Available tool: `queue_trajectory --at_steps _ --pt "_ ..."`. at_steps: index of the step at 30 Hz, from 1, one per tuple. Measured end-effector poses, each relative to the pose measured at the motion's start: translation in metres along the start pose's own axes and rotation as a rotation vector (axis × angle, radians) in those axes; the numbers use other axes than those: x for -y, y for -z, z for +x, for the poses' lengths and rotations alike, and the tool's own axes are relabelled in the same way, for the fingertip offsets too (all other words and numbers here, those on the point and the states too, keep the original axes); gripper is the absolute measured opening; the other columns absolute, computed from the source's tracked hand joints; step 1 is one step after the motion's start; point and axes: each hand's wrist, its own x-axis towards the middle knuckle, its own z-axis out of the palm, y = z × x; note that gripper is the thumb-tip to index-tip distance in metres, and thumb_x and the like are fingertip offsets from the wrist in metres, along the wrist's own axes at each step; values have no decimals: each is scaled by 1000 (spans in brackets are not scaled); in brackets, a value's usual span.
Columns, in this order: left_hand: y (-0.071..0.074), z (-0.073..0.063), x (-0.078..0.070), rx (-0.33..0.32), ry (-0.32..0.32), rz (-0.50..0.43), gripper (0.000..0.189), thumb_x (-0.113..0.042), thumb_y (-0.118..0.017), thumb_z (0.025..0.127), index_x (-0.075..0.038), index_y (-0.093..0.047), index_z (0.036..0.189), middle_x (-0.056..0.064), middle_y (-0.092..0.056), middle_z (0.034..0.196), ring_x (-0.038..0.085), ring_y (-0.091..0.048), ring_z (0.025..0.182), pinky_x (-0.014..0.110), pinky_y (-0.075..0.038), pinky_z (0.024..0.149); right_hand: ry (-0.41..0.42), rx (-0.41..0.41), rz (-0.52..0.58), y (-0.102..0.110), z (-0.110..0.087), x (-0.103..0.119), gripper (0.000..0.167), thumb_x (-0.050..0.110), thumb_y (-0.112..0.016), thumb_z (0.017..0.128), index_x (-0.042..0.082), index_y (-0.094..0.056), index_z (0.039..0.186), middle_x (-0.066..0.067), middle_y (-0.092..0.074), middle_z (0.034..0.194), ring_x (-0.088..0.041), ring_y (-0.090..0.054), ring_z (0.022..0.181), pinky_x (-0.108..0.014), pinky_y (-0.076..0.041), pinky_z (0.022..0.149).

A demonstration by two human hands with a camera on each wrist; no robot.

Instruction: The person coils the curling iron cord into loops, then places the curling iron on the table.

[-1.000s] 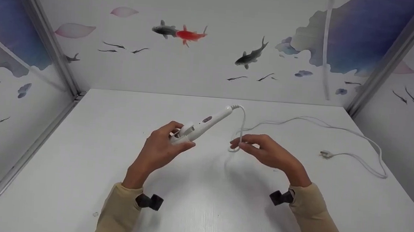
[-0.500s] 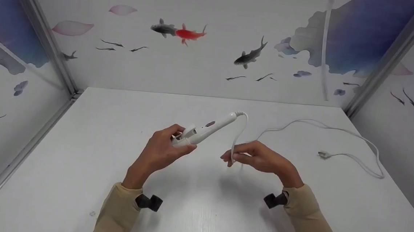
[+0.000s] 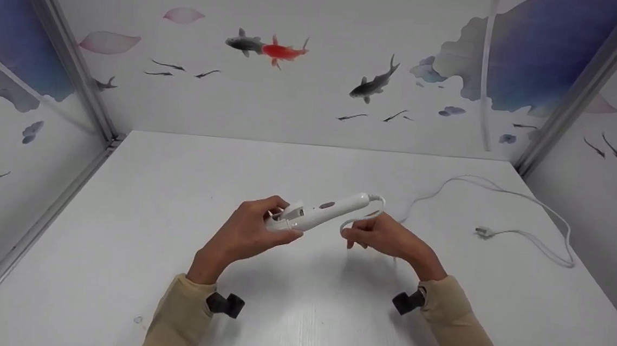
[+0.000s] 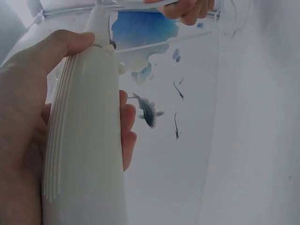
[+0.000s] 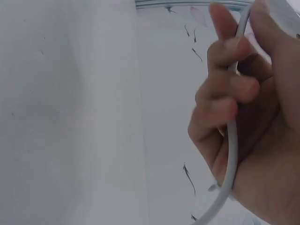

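Observation:
My left hand (image 3: 250,227) grips a white curling iron (image 3: 338,211) by its clamp end, thumb along the near side. The handle, with a dark oval button, slants up to the right toward the other hand. In the left wrist view the iron's wide white body (image 4: 89,122) shows thin ridges along one side, with fingertips (image 4: 129,133) curled behind it. My right hand (image 3: 391,236) holds the white power cord (image 5: 232,145) close to where it leaves the handle. Its fingers curl round the cord, which runs across the palm in the right wrist view.
The rest of the cord loops over the white table (image 3: 91,244) to the right. Its plug (image 3: 483,232) lies there on the tabletop. Panels printed with fish and petals (image 3: 312,113) enclose the back and both sides.
The curling iron has tilted flatter, and its handle end has come lower and further right. My right hand has drawn nearer to me and its fingers have curled in round the cord.

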Motion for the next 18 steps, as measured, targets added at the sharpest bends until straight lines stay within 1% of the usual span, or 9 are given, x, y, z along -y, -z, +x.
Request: queue_trajectory --at_steps 1,3,5,6,7,10,13,16,18 --pt "-1 0 0 14 -5 12 36 -34 -79 84 -17 -67 113 4 -70 103 17 -61 84 33 -52 74 -18 -33 10 1 1 -1 30 32 -67 96 3 -72 89 -6 -65 79 -16 -50 72 -27 -43 67" --pt "-4 0 1 39 -14 36 37 -38 -79 85 -17 -67 112 4 -70 103 17 -61 84 33 -51 74 -10 -99 5 3 1 -1 22 27 -70 94 6 -75 98 -8 -72 86 -15 -56 79 -29 -47 73" --pt "-6 0 1 65 -22 51 37 -41 -78 85 -17 -67 111 4 -71 103 18 -61 84 33 -50 73 28 -158 -18 4 1 -2 17 18 -72 93 4 -76 101 -13 -76 95 -16 -59 83 -31 -49 77" --pt "-7 0 1 76 -25 55 37 -42 -78 85 -17 -68 111 4 -71 103 18 -61 84 33 -50 73 34 -185 -30 5 1 -2 15 14 -72 92 4 -76 102 -15 -76 97 -16 -60 84 -31 -49 78" --pt "-8 0 1 86 -28 60 37 -42 -78 85 -17 -68 111 4 -71 103 18 -61 84 33 -50 72 36 -211 -46 6 1 -2 14 12 -72 91 3 -77 100 -14 -76 97 -15 -59 82 -30 -50 77" --pt "-11 0 1 116 -27 88 37 -44 -79 83 -18 -70 108 3 -72 101 17 -61 83 33 -50 72 -19 -264 -39 9 1 -1 16 18 -75 90 4 -78 97 -13 -75 94 -13 -58 76 -28 -51 72" --pt "-14 0 1 148 -10 123 37 -44 -81 81 -19 -71 106 1 -72 99 15 -61 80 32 -49 72 -100 -314 -17 11 0 3 28 34 -78 87 8 -79 99 -9 -75 94 -13 -60 75 -27 -51 69" --pt "-18 1 1 168 16 156 37 -45 -81 80 -19 -72 105 0 -73 97 13 -60 78 31 -48 71 -100 -375 -55 13 -5 10 30 37 -79 85 11 -80 100 -8 -76 94 -14 -58 76 -27 -49 70" --pt "-20 2 1 166 30 178 38 -46 -80 81 -19 -71 106 1 -73 98 13 -59 78 31 -48 71 -68 -413 -72 12 -9 18 27 34 -79 86 11 -80 100 -8 -75 91 -14 -57 76 -26 -48 69"
